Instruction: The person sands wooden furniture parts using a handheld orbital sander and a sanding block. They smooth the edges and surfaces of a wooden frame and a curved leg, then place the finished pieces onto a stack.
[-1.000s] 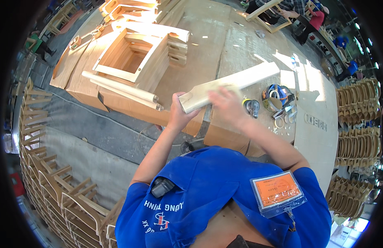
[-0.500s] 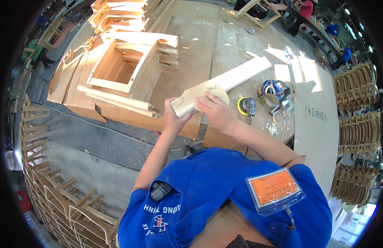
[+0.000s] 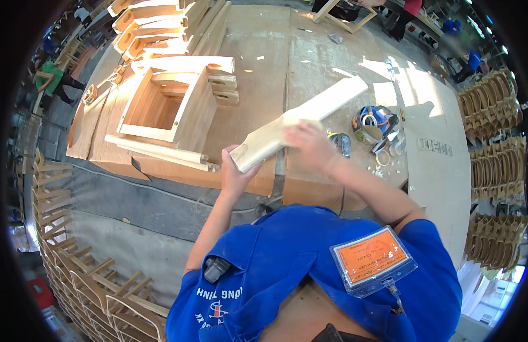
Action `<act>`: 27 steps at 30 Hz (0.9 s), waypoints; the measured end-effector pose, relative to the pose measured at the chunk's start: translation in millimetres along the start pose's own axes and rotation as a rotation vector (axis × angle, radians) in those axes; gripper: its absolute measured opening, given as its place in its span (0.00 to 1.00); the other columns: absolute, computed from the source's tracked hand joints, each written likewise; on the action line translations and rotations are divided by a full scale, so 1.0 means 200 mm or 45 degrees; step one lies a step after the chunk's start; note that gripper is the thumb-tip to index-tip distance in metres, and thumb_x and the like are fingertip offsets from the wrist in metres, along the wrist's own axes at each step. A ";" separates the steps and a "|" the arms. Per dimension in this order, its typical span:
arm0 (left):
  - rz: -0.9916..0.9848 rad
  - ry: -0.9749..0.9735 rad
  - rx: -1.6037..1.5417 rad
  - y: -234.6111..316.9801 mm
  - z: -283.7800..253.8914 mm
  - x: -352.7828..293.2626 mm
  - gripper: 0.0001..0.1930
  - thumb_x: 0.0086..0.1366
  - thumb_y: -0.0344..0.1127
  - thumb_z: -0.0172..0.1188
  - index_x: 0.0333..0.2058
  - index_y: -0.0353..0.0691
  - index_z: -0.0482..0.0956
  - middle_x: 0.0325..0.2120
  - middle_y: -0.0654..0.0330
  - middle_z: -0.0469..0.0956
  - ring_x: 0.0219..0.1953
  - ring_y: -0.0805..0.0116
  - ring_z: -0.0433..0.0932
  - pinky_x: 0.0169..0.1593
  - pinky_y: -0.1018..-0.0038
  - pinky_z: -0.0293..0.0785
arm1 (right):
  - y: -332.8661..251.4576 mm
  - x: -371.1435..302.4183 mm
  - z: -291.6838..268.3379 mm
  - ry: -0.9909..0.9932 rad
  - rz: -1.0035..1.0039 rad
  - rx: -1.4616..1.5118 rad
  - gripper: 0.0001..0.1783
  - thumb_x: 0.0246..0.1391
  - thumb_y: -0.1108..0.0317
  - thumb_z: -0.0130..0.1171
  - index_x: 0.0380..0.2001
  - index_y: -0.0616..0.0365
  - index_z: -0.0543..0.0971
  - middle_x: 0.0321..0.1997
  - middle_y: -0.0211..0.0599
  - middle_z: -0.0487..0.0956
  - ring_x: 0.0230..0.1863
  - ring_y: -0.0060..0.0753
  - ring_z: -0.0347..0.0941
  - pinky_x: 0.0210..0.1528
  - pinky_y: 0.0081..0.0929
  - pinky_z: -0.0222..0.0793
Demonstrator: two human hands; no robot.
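Note:
A pale wooden piece (image 3: 331,102), long with a wider shaped middle, lies slantwise in front of me above the worktable. Its near left end is gripped in my left hand (image 3: 235,174), with the thumb along one edge and the fingers on the other. My right hand (image 3: 310,143), smeared by motion, presses a round sanding disc (image 3: 308,123) on the wide middle of the wood. Much of the disc is hidden under the fingers. Just right of that hand, a small sander (image 3: 341,144) with a yellow rim is partly covered by it.
A wooden box frame (image 3: 147,108) stands left, with loose rails (image 3: 161,151) at the cardboard-covered edge. Shaped parts (image 3: 150,28) are stacked behind it. Tape rolls and a tub (image 3: 371,128) sit right. Chair frames (image 3: 99,285) line the lower left; other people work farther back.
My right hand has slid right and a little up along the wood with the sanding disc, covering more of the sander. My left hand keeps its grip; the whole view has shifted slightly.

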State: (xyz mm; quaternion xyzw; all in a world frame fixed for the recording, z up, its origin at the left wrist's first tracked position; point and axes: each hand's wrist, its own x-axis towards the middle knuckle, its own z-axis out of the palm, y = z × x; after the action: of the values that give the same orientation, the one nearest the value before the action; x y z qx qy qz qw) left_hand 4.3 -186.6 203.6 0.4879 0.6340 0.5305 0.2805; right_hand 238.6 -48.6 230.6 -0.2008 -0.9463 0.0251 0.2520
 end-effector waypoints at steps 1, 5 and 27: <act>0.006 -0.005 0.016 0.00 0.00 0.00 0.35 0.48 0.32 0.72 0.49 0.35 0.58 0.43 0.49 0.73 0.46 0.60 0.76 0.48 0.68 0.73 | 0.11 -0.03 -0.04 -0.065 0.061 0.005 0.16 0.48 0.74 0.50 0.42 0.56 0.78 0.45 0.41 0.77 0.53 0.46 0.70 0.61 0.41 0.62; -0.027 -0.019 0.044 -0.01 0.00 -0.01 0.35 0.48 0.31 0.72 0.50 0.35 0.57 0.43 0.50 0.72 0.47 0.61 0.75 0.49 0.68 0.72 | 0.76 -0.12 -0.31 -0.087 0.386 -0.275 0.16 0.53 0.72 0.49 0.44 0.57 0.78 0.44 0.43 0.78 0.51 0.45 0.71 0.56 0.37 0.67; -0.032 -0.107 -0.062 -0.05 -0.06 0.08 0.36 0.49 0.35 0.73 0.50 0.39 0.58 0.47 0.51 0.69 0.51 0.60 0.71 0.54 0.67 0.68 | 0.17 0.03 0.25 0.214 0.258 -0.118 0.21 0.52 0.72 0.51 0.51 0.63 0.74 0.57 0.45 0.70 0.60 0.54 0.62 0.62 0.46 0.58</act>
State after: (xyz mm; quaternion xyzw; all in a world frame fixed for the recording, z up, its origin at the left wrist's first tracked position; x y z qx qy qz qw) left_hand -15.8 -175.8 199.4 0.4947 0.6147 0.5211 0.3253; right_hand 222.0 -11.8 184.8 -0.3081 -0.8969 -0.0101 0.3171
